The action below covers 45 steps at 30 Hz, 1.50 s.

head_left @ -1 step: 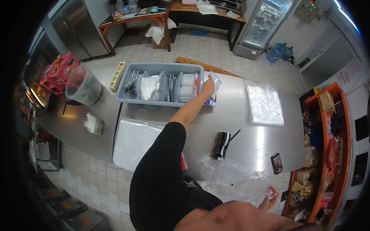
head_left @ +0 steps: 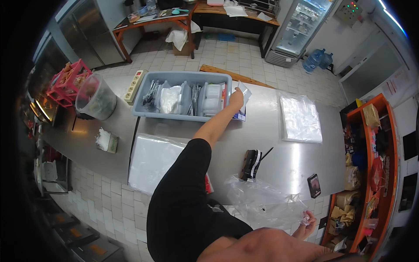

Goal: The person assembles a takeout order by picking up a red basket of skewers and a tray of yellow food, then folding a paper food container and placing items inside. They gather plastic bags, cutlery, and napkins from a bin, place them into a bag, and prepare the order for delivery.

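Note:
My left arm reaches across the steel table to the right end of a blue-grey divided bin [head_left: 183,117]. There my left hand [head_left: 236,99] is closed on a pale, shiny plastic packet [head_left: 245,93]. The bin's compartments hold black cutlery [head_left: 195,99], a white plastic bundle [head_left: 169,99] and clear wrapped pieces [head_left: 212,97]. At the near edge, my right hand [head_left: 309,224] pinches the corner of a large clear plastic bag [head_left: 266,203]. That bag spreads over the table edge, beside a black pack with a white band [head_left: 250,164].
Stacks of clear plastic bags lie at right [head_left: 300,118] and left [head_left: 152,161]. A phone [head_left: 313,185] rests near the front edge. Leftward are a power strip [head_left: 134,86], a clear tub [head_left: 97,98] and a straw holder [head_left: 107,142]. Orange shelves [head_left: 379,174] stand on the right.

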{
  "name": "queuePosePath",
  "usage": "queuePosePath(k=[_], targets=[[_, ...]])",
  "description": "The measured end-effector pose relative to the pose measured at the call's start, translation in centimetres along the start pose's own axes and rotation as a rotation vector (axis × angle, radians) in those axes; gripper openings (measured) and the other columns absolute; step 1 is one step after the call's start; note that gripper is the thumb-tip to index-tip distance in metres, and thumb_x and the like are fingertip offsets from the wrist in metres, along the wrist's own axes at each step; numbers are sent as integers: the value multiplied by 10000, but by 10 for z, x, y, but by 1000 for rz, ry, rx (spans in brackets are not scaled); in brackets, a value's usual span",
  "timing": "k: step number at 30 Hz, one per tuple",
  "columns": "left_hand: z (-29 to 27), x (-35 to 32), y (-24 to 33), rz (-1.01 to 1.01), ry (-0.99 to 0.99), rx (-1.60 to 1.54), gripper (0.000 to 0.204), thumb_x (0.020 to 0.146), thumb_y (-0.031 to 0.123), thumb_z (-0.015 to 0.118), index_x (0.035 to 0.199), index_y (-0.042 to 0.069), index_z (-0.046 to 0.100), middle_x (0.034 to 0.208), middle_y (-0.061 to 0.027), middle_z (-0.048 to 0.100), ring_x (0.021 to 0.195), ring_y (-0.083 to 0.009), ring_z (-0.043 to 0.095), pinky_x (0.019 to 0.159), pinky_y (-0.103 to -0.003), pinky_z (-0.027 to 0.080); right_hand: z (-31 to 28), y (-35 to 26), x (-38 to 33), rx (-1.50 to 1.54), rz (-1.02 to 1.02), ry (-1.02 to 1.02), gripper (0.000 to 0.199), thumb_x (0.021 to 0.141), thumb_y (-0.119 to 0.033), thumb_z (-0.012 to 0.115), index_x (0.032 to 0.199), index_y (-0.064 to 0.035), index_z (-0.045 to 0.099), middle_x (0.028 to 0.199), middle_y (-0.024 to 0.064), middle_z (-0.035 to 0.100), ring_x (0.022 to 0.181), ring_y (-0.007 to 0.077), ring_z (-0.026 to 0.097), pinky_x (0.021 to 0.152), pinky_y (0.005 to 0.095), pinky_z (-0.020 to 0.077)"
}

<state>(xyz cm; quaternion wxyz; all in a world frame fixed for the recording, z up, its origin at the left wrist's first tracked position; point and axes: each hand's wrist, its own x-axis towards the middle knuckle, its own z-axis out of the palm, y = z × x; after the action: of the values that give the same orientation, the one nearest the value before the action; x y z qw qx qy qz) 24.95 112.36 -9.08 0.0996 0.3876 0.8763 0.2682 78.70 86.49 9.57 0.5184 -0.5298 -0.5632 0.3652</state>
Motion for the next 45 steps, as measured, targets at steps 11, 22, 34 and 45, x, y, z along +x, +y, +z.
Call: queuePosePath(k=[11,22,34,45], targets=[[48,2,0,32,107,768,479,859,138,501,1315,11,429,1254,-380,439,858,-298,647,570,-304,525,1,21,5,79,-7,-9,225,834,-81,623,804,-91,400,1023,102,578,967,196,522,907,331,407],[-72,-35,35,389,234,332,269,788,81,582,1054,78,543,952,-149,505,789,-275,631,600,-343,533,0,20,-1,30,-14,-28,174,853,-49,580,809,-85,416,1037,106,573,973,187,518,922,327,403],[-53,-38,-35,300,360,153,245,762,79,624,986,62,526,888,-126,572,751,-267,656,578,-352,544,7,74,57,178,-69,-351,192,866,22,524,866,-103,378,1189,147,513,1086,234,513,960,334,395],[-86,-56,-35,45,40,25,520,743,193,690,1199,84,465,975,-186,572,835,-303,647,659,-380,544,86,-40,4,-29,-70,-231,178,851,-20,545,790,-71,385,1047,93,568,1001,183,516,945,328,410]])
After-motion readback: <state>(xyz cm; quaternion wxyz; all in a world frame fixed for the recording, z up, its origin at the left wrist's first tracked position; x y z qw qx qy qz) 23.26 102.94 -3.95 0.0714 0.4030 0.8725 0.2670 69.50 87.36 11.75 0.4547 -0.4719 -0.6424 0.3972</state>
